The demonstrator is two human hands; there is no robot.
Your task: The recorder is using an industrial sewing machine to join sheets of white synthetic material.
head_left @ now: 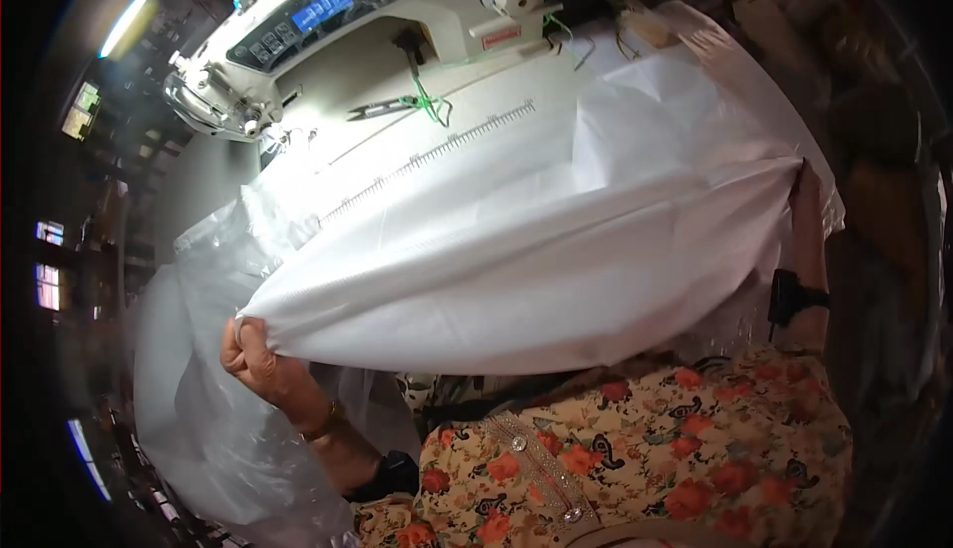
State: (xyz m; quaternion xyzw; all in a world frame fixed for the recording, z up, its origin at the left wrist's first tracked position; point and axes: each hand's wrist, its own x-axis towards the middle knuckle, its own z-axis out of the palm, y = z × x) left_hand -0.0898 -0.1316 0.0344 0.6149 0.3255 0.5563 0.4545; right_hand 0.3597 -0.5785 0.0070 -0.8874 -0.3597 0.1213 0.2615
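Observation:
A wide white sheet of fabric (516, 280) is stretched between my two hands, in front of the sewing machine. At the left, my left hand (255, 357) pinches one corner of it between thumb and fingers. Far to the right, my right hand (806, 186) grips the opposite end; its fingers are mostly hidden behind the fabric, which gathers in creases toward that point. The middle of the sheet sags toward my lap. Its far part lies over the machine table, beside the printed ruler scale (427, 161).
The white sewing machine (357, 12) with a lit blue display stands at the back. Thread snips (387, 107) tied with green cord lie on its bed. A lamp (126, 22) glows at upper left. Translucent plastic sheeting (213, 399) hangs at the left.

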